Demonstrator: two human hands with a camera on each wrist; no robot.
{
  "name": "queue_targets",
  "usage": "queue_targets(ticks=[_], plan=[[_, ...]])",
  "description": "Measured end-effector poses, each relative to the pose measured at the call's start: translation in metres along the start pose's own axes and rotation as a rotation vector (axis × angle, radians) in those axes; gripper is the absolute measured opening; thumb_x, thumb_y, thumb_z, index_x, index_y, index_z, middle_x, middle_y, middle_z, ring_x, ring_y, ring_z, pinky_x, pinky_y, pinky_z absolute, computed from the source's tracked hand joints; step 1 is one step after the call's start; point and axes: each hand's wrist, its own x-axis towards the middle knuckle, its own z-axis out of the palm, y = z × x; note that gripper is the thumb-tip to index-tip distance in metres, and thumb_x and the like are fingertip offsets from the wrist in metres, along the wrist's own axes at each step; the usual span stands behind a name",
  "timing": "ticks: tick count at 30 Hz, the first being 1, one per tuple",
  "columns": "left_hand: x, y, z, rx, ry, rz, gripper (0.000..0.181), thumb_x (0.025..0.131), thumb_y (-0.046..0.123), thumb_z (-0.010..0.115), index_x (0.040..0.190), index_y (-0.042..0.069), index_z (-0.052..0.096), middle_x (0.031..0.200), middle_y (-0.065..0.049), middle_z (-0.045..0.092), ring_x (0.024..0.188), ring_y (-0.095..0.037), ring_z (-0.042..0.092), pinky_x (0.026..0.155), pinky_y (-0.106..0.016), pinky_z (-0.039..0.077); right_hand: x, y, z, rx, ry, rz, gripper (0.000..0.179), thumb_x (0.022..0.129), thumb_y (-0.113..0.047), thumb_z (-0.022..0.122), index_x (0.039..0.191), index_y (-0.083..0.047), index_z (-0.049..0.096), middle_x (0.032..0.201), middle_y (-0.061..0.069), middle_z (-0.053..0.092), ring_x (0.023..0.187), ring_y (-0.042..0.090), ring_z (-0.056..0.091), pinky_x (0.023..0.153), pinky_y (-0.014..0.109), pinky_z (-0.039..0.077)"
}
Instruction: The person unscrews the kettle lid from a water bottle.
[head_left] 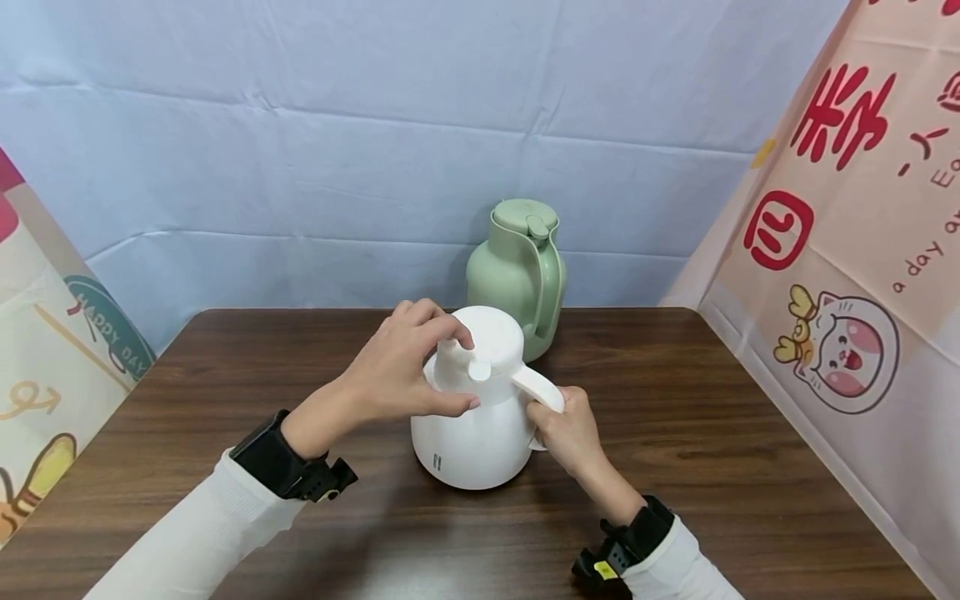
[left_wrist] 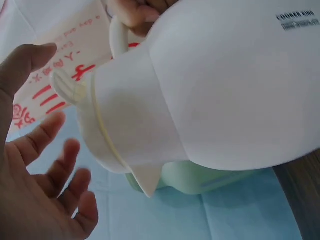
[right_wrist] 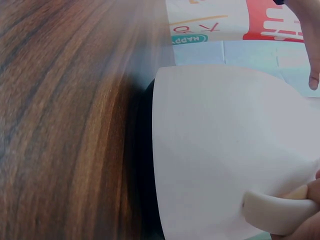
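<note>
Sleeves (head_left: 187, 533) lie before likely rigid jug (head_left: 472, 454): left hand (head_left: 401, 367) gapes empty beside lid (head_left: 497, 327); right hand (head_left: 572, 432) grips handle (head_left: 538, 387), presumably best hold.

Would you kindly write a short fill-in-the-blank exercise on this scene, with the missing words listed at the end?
1. The right hand grips the white jug by its ____.
2. The open hand beside the lid is the person's ____ one.
3. The rear jug, nearer the pale blue cloth, is coloured ____.
4. Both wristbands are mainly coloured ____.

Missing words: handle; left; green; black.
</note>
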Motion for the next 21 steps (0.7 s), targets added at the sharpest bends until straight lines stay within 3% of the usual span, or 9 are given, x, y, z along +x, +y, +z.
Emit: queue_targets(ticks=[5,13,21], plan=[[0.005,-0.005,0.001,0.090,-0.007,-0.014,0.052,0.058,0.046,0.079,0.099,0.020,0.061,0.102,-0.003,0.050,0.089,-0.023,0.040,0.071,-0.038,0.034,0.001,0.000,-0.001,0.001,-0.009,0.033,0.029,0.071,0.012,0.046,0.049,-0.005,0.041,0.037,0.000,0.034,0.033,0.011,0.031,0.037,0.023,0.028],[0.014,-0.007,0.000,0.093,-0.161,-0.073,0.065,0.061,0.052,0.076,0.118,0.028,0.058,0.115,0.000,0.046,0.101,-0.021,0.040,0.073,-0.039,0.034,0.000,-0.001,0.000,0.020,-0.001,0.016,0.029,0.070,0.012,0.047,0.048,-0.006,0.041,0.037,-0.001,0.034,0.033,0.011,0.032,0.036,0.023,0.027],[0.024,-0.006,0.000,0.103,-0.236,-0.107,0.073,0.059,0.060,0.073,0.124,0.033,0.054,0.131,-0.005,0.040,0.112,-0.026,0.039,0.079,-0.044,0.035,0.000,0.001,0.000,0.010,0.001,-0.014,0.028,0.069,0.010,0.047,0.047,-0.006,0.040,0.037,-0.001,0.035,0.034,0.012,0.033,0.036,0.024,0.028]])
